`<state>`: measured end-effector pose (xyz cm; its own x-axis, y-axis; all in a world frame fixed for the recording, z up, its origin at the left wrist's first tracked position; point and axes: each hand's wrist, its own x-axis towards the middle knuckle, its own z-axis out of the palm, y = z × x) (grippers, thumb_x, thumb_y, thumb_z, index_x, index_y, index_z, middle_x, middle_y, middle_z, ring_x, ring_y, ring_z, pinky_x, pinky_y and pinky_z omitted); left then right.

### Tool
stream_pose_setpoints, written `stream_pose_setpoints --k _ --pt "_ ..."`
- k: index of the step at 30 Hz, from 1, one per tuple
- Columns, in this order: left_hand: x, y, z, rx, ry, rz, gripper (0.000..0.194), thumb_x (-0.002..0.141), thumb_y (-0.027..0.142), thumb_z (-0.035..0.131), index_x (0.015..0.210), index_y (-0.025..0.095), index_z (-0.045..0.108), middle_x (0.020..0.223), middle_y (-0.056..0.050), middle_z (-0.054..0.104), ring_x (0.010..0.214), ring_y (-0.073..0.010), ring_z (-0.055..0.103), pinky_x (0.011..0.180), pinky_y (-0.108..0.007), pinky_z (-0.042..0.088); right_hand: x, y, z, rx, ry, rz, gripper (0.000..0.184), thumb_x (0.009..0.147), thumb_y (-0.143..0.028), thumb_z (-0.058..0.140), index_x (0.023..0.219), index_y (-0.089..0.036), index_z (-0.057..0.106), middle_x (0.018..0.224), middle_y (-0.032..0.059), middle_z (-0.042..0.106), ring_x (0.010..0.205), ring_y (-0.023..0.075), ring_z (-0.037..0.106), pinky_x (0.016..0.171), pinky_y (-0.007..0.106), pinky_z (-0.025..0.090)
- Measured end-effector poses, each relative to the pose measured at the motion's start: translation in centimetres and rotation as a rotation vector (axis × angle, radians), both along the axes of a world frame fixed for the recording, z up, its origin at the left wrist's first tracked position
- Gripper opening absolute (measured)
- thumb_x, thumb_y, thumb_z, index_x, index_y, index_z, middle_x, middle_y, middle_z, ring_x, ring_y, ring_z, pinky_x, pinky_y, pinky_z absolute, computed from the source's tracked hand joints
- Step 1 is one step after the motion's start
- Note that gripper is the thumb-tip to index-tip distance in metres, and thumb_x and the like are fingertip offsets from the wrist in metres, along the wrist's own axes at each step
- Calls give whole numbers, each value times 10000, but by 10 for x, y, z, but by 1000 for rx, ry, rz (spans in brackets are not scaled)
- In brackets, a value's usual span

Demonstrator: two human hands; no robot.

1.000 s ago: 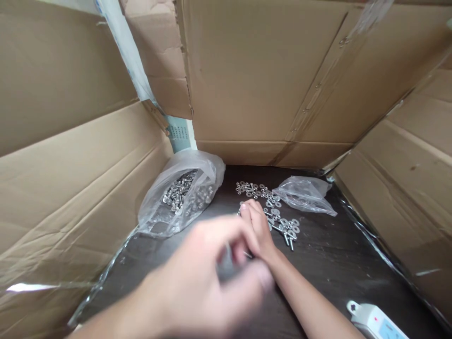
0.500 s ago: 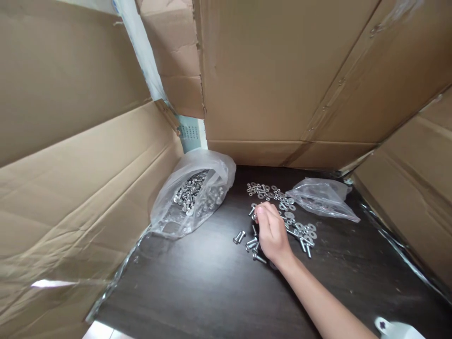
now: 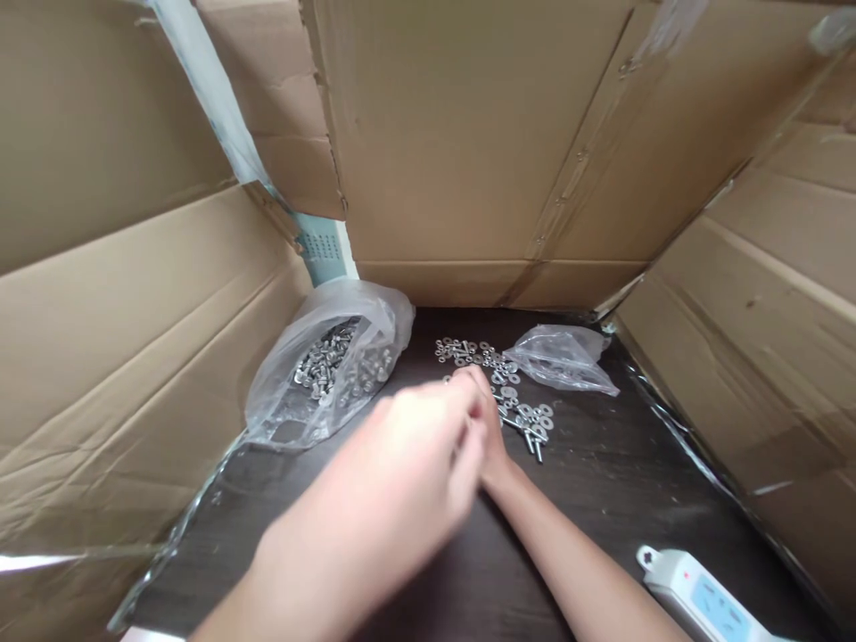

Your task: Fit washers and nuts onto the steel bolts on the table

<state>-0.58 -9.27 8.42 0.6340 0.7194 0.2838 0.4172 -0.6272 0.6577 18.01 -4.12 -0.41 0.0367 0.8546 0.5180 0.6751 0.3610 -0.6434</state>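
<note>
My left hand (image 3: pixel 407 446) reaches across the middle, slightly blurred, with its fingers curled closed. Behind it, my right hand (image 3: pixel 491 428) is closed too, its fingers partly covered by the left. What either hand holds, if anything, is hidden. Just beyond and right of the hands, flat metal washers (image 3: pixel 509 392) and small nuts lie scattered on the dark table (image 3: pixel 602 481). A few bolts (image 3: pixel 535 446) lie at the near end of that scatter. The loose bolts left of my right hand are covered by my left hand.
An open clear plastic bag (image 3: pixel 267 401) of bolts (image 3: pixel 327 361) sits at the back left. A flatter clear bag (image 3: pixel 562 357) lies at the back right. Cardboard walls (image 3: pixel 468 134) enclose the table. A white power strip (image 3: pixel 695 588) is at the lower right.
My left hand has come in from the lower left, up to my right hand, covering the loose bolts. The view has shifted right, showing more of the power strip.
</note>
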Motion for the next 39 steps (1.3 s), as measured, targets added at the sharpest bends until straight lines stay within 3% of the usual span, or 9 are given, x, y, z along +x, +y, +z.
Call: stream_pose_setpoints --k 2,3,6,8,11,14,23,33,39 --pt "19 41 15 100 194 182 171 830 192 704 997 213 676 901 -74 701 833 -288 693 720 -372 535 0 0 0 15 81 -41 331 1080 -292 267 825 -235 470 908 59 517 870 228 518 806 394 422" --pt "26 57 17 125 255 209 212 783 150 717 986 191 669 901 -86 699 844 -298 696 718 -371 531 0 -1 0 22 118 -55 325 1079 -305 282 829 -235 478 895 53 513 861 227 516 798 390 421" --pt "36 81 2 76 259 48 303 769 112 692 1066 162 657 975 -100 721 810 -247 706 698 -325 541 0 0 -1 26 159 -45 329 1080 -324 288 847 -234 502 895 52 520 869 230 521 796 388 417" --pt "35 83 -18 23 134 -33 287 822 145 659 1109 153 649 1016 -93 729 723 -185 694 686 -300 555 -1 0 -2 17 151 -34 340 1083 -326 281 841 -237 501 907 57 530 883 231 526 800 386 419" --pt "28 80 -46 23 -89 -18 263 874 180 636 1137 165 643 1008 -63 730 728 -147 692 675 -258 567 -2 0 -1 -2 103 20 343 1086 -315 274 825 -242 485 903 59 542 887 229 524 815 391 424" --pt "22 78 -60 17 -214 26 149 923 198 606 1058 169 661 928 -39 743 768 -141 699 710 -244 582 -3 -2 2 -10 35 77 337 1077 -296 294 794 -241 469 876 56 557 858 228 508 807 401 417" --pt "14 82 -70 -142 -340 156 118 896 253 648 951 156 684 810 -34 760 710 -149 722 668 -244 590 -3 -6 8 -48 -14 158 202 986 -209 382 843 -230 523 932 67 596 890 237 522 825 416 427" --pt "11 86 -75 -169 -338 104 97 875 236 645 929 157 656 736 -7 720 642 -125 685 642 -230 567 -4 -5 5 -28 -2 149 110 982 -190 429 908 -237 496 965 65 572 935 237 539 849 400 452" --pt "11 85 -74 -107 -293 78 77 874 216 636 924 161 655 733 -1 709 640 -119 670 636 -220 550 -4 -3 2 -23 10 161 225 1017 -209 390 836 -231 523 987 80 594 957 235 566 883 417 466"
